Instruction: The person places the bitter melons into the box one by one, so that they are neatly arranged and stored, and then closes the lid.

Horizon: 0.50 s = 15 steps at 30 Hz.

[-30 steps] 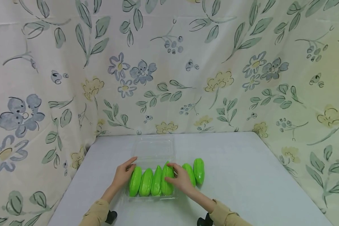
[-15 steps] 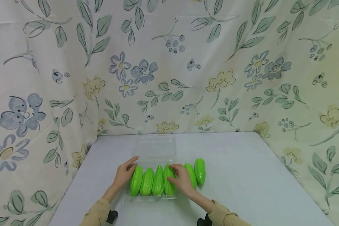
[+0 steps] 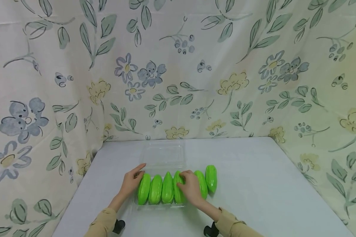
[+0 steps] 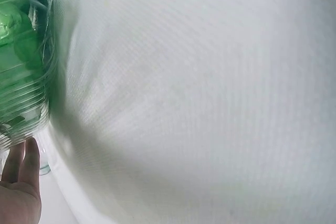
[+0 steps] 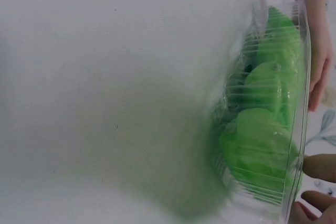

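Several glossy green cucumber-shaped vegetables (image 3: 155,189) lie side by side in a clear plastic box (image 3: 142,207), its transparent lid (image 3: 163,154) folded back behind. At the box's left end, my left hand (image 3: 130,183) touches the rim; in the left wrist view its fairly straight fingers (image 4: 29,166) meet the ribbed wall. My right hand (image 3: 192,188) pinches the rightmost vegetable in the box (image 3: 178,194) between thumb and fingers, covering part of it. Through the wall, the right wrist view shows that vegetable (image 5: 257,142) and others, with my fingers (image 5: 321,167) above the rim.
Two more green vegetables lie on the white table (image 3: 255,184) to the right of the box: one partly behind my right hand (image 3: 202,184), the other farther right (image 3: 211,179). A floral curtain (image 3: 178,72) hangs behind the table and at both sides.
My right fingers have shifted slightly right on the rightmost vegetable in the box. My left hand stays at the box's left end. The whole head view has drifted a little.
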Each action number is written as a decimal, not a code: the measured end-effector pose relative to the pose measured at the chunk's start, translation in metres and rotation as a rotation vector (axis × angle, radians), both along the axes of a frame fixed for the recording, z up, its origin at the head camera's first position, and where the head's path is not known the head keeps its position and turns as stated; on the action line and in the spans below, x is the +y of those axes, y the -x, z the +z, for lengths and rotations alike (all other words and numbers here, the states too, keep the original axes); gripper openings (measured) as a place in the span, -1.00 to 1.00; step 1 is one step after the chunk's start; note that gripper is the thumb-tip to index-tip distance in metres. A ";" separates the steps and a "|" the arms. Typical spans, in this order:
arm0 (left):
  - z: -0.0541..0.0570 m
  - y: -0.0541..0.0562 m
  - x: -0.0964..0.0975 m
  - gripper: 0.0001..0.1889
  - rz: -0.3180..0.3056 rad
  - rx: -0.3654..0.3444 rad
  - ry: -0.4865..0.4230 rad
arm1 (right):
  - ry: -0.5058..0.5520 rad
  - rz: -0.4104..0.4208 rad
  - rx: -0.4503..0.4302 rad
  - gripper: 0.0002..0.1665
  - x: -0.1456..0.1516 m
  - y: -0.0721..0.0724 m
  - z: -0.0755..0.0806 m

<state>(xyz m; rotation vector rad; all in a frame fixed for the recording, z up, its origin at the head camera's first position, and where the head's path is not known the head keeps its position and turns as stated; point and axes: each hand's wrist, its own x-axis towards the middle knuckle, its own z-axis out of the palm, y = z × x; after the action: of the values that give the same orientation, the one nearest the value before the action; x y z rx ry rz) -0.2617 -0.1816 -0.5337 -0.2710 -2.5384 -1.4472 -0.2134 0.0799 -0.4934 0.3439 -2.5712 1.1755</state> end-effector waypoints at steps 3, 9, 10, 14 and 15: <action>0.001 0.000 0.001 -0.61 0.003 0.004 -0.002 | 0.008 -0.017 -0.001 -0.62 0.000 -0.001 0.000; -0.001 0.001 0.001 -0.61 0.016 0.001 0.006 | 0.011 0.000 -0.001 -0.62 0.001 -0.002 0.000; -0.001 0.001 0.001 -0.61 0.013 0.002 0.008 | 0.012 0.002 -0.003 -0.62 0.001 -0.002 0.000; -0.001 0.000 0.001 -0.60 0.006 0.011 0.006 | 0.023 0.012 -0.002 -0.62 0.003 -0.003 -0.002; -0.001 0.000 0.001 -0.60 0.006 0.012 0.007 | 0.032 0.017 -0.003 -0.61 0.003 -0.003 -0.002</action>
<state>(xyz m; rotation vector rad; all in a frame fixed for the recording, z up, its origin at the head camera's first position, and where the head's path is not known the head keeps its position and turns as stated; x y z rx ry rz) -0.2613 -0.1804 -0.5347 -0.2720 -2.5325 -1.4308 -0.2109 0.0832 -0.4956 0.3577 -2.5539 1.2222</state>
